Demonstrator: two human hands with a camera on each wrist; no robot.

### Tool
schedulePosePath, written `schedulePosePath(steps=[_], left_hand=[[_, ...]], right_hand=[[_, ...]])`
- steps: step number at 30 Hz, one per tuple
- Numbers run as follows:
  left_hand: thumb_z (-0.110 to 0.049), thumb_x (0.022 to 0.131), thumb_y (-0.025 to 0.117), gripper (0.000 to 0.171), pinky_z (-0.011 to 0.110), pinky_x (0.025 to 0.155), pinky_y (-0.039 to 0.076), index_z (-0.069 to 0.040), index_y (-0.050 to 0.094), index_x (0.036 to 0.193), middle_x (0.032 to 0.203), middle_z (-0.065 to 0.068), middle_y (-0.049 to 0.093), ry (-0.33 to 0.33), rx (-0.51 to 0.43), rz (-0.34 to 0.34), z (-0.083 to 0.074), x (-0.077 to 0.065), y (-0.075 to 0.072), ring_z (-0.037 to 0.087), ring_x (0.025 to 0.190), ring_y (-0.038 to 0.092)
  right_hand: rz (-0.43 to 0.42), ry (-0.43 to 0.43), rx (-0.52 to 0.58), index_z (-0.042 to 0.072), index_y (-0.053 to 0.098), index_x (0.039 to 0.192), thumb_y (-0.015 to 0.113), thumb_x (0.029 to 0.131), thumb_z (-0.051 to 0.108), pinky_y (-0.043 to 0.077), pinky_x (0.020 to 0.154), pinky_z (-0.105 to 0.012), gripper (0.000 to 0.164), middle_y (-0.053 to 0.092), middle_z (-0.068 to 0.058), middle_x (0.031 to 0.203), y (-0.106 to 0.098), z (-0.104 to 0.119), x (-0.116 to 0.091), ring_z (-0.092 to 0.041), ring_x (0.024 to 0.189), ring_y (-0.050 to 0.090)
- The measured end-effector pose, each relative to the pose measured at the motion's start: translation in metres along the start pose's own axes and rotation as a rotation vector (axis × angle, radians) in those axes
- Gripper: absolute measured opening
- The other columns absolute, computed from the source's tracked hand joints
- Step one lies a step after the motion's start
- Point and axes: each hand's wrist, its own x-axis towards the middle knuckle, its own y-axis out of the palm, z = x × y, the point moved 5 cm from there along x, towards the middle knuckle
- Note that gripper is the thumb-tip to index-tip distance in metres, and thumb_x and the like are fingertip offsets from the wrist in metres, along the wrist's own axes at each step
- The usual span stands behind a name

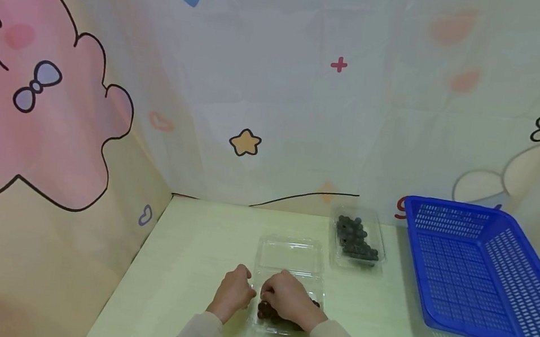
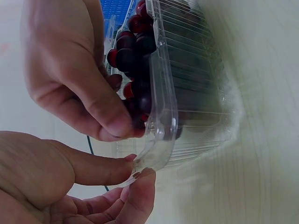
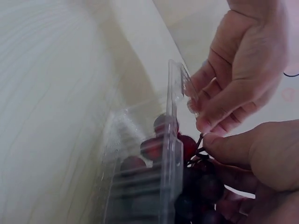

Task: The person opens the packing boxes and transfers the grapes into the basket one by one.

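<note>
An open clear plastic clamshell box (image 1: 291,258) stands on the table, its lid folded back. Dark red grapes (image 2: 133,53) fill its near half. My left hand (image 1: 232,293) is at the box's left side; in the left wrist view its thumb and index finger pinch the rim corner (image 2: 152,156). Over the grapes is my right hand (image 1: 290,296). The right wrist view shows its thumb and fingers pinching the thin stem (image 3: 201,142) of the bunch, with grapes (image 3: 205,186) hanging below. Part of the bunch is hidden behind that hand in the head view.
A second clear box (image 1: 358,240) with dark grapes stands behind and to the right. A large blue plastic basket (image 1: 471,275) sits at the far right. Along the back of the table (image 1: 172,292) hangs a printed cloth (image 1: 280,90).
</note>
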Motion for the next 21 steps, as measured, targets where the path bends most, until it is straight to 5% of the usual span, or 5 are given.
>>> schedulePosePath(steps=[14,21], left_hand=[[0.007,0.086,0.071,0.030,0.031,0.054,0.045,0.010,0.055,0.111,0.071,0.009,0.058,-0.034,0.003,0.014,-0.002,0.002,-0.001,0.018,0.054,0.055],[0.006,0.085,0.074,0.029,0.032,0.056,0.046,0.008,0.056,0.108,0.077,0.011,0.059,-0.034,0.020,0.002,-0.001,0.003,0.000,0.019,0.056,0.057]], right_hand=[[-0.064,0.036,0.157,0.010,0.078,0.088,0.073,0.095,0.005,0.055,0.080,-0.036,0.010,0.073,0.006,0.088,-0.023,-0.012,-0.016,-0.015,0.087,0.064],[-0.136,0.061,0.233,0.013,0.078,0.092,0.072,0.097,0.010,0.054,0.074,-0.029,0.008,0.073,0.007,0.094,-0.036,-0.015,-0.024,-0.013,0.089,0.065]])
